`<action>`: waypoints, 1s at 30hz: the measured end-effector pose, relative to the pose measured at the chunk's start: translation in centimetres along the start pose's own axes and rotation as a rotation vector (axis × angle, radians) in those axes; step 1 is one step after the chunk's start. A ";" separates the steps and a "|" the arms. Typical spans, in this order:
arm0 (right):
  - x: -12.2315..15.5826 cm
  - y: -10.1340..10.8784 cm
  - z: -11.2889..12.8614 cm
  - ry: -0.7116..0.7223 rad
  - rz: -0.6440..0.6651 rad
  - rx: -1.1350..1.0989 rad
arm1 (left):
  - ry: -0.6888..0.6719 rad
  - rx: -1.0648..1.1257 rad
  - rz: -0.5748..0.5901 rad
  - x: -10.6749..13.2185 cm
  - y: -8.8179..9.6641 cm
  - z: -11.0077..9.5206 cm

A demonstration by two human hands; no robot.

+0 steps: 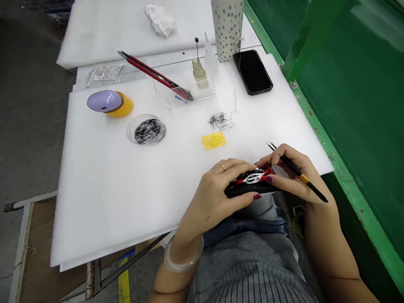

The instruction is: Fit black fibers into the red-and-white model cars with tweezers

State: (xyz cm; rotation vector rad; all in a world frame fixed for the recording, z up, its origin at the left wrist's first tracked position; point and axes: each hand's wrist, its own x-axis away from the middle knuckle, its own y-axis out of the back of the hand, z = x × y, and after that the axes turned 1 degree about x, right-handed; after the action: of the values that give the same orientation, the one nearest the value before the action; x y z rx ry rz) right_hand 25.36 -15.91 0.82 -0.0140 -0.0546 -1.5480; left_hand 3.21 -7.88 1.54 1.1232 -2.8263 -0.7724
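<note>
the small red, white and black toy car (252,182) sits low and right of centre in the frame, at the near edge of the white foam sheet (104,185), pinched between both my hands. my left hand (217,191) wraps its left end, fingers curled over the top and thumb beneath. my right hand (290,174) closes on its right end and also grips black tweezers (296,170), their tips pointing to the upper left. just above on the sheet lie a yellow scrap (213,140) and a loose pile of thin black strands (221,120). further left is a clear round dish (146,130) of the same strands, and a purple-and-yellow object (109,103). toward the top centre are a red utility knife (154,75), a black phone (253,71) and a dotted cup (227,27).
</note>
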 end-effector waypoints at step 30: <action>0.2 0.4 0.0 0.028 0.019 0.146 | -0.053 -0.282 -0.115 3.4 0.7 1.9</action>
State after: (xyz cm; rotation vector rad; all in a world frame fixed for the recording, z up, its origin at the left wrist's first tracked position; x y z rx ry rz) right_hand 25.76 -16.13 0.81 0.1224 -0.1447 -1.5217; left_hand -0.10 -8.81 -0.43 1.2415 -2.5994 -1.1807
